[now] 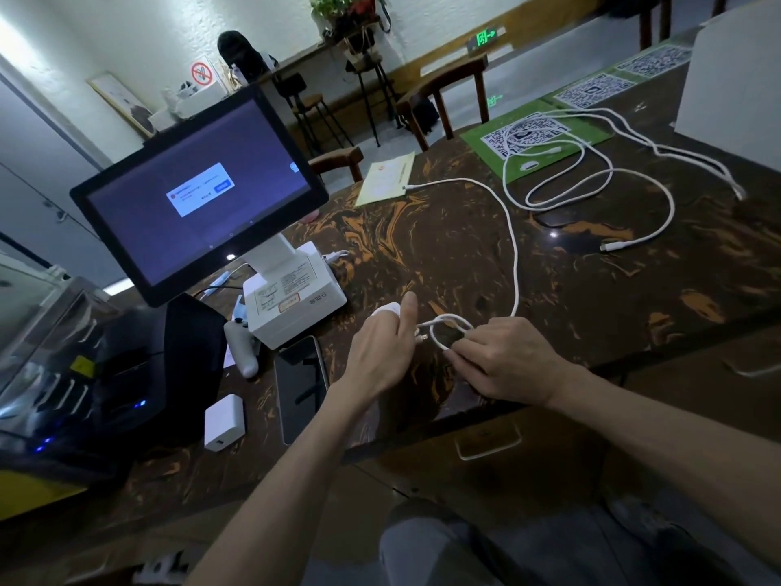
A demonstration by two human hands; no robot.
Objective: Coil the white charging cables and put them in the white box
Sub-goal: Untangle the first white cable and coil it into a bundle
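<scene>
A person's two bare hands work a white charging cable (513, 255) over a dark, orange-veined bench (422, 247). The right hand (505, 365) has its fingers (465, 348) curled round a small loop of the cable, pinching it just above the bench near the front edge. The left hand (380, 353) sits just beside that loop, its index finger pointing forward and a small white object, too hidden to name, tucked under the other fingers; whether this hand is also gripping the cable cannot be told. From the loop the cable runs up and away across the bench, arcs left and ends at a plug lying beside a pale yellow paper (386, 179).

Farther back on the right, more white cables (591, 179) lie in loose, uncoiled loops, partly over a green mat printed with QR codes (532, 141). Behind them, at the right edge of the bench, stands the white box (735, 82), well apart from both hands.

To the left, a tilted touchscreen (198, 196) on a white stand (296, 289) shows a dialog window. A dark phone (301, 387) lies face up near the left forearm, with a white charger block (225, 420) beside it. Wooden chairs (448, 95) and stools (308, 103) stand beyond the bench.
</scene>
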